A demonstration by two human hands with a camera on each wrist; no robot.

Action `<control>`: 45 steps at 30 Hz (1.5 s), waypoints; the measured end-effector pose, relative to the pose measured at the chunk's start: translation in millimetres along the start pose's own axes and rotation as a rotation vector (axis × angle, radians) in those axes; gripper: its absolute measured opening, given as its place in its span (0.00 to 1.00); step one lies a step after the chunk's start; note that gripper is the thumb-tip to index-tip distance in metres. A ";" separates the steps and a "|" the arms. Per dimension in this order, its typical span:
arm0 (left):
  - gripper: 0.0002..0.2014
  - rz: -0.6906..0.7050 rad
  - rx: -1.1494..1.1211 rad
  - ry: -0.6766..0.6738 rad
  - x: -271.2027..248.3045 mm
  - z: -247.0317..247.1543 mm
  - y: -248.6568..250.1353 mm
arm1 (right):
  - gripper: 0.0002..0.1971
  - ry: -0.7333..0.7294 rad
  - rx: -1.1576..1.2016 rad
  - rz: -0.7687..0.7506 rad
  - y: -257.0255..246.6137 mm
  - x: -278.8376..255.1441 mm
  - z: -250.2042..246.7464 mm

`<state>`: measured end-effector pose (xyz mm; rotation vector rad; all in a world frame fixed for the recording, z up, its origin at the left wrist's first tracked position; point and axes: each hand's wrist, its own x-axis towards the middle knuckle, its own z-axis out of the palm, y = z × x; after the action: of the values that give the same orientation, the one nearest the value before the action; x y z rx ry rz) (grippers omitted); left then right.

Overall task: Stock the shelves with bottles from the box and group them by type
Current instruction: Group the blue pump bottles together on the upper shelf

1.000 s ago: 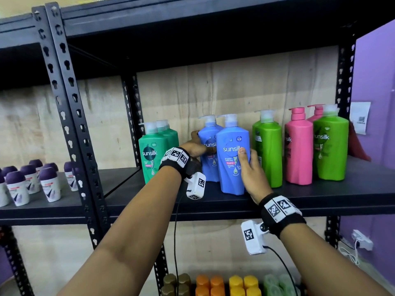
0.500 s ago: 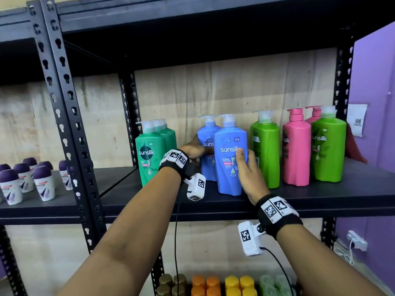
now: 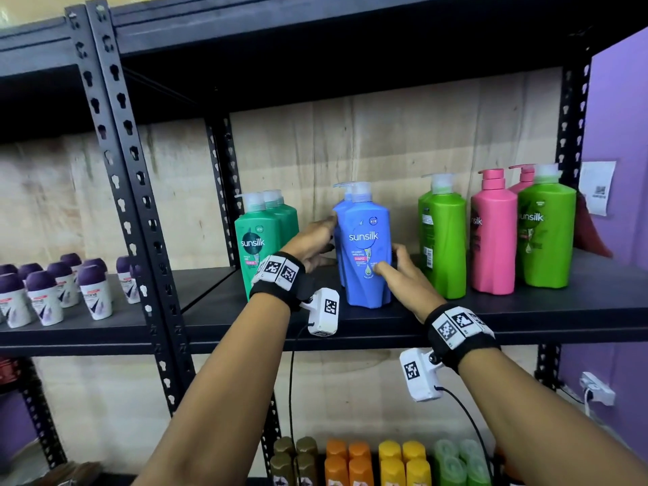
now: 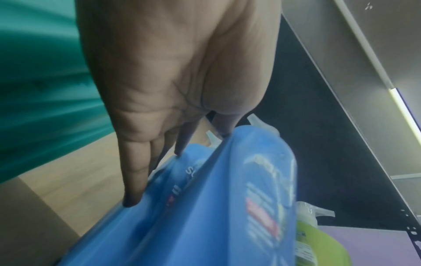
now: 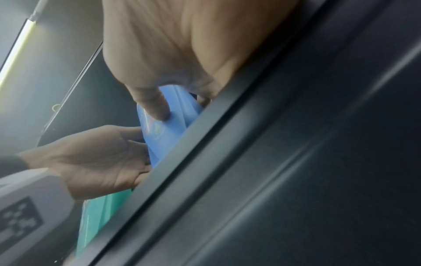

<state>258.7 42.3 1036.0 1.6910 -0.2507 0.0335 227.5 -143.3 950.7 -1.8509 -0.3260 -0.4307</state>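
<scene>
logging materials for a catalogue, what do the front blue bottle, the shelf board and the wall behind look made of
Front blue bottle: probably moulded plastic with a smooth, slightly glossy skin, a printed label and a pale, translucent-looking pump top.
Shelf board: dark, matt sheet; metal or coated board, cannot tell which.
Back wall: looks like pale wood panelling or plywood, with visible grain and vertical seams.

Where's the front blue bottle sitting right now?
In the head view the front blue bottle stands upright mid-shelf, between the teal bottles and the lime green bottle, with both hands touching it.
</scene>
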 end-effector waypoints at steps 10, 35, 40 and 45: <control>0.24 0.180 0.041 -0.021 -36.0 1.7 -22.2 | 0.31 -0.015 -0.209 -0.103 9.9 7.5 7.8; 0.23 0.275 0.242 0.118 -32.2 6.8 -36.8 | 0.27 0.100 -0.412 -0.110 8.8 3.8 10.6; 0.21 0.355 0.485 0.389 -43.5 15.5 -37.9 | 0.24 0.122 -0.536 -0.140 3.9 -10.2 14.0; 0.10 0.507 0.529 0.558 -60.7 34.7 -38.6 | 0.09 0.099 -0.607 -0.225 -7.1 -23.1 -1.4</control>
<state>202.4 21.5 983.4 2.0145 -0.2535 1.0087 203.7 -142.7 946.8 -2.3792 -0.3630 -0.8432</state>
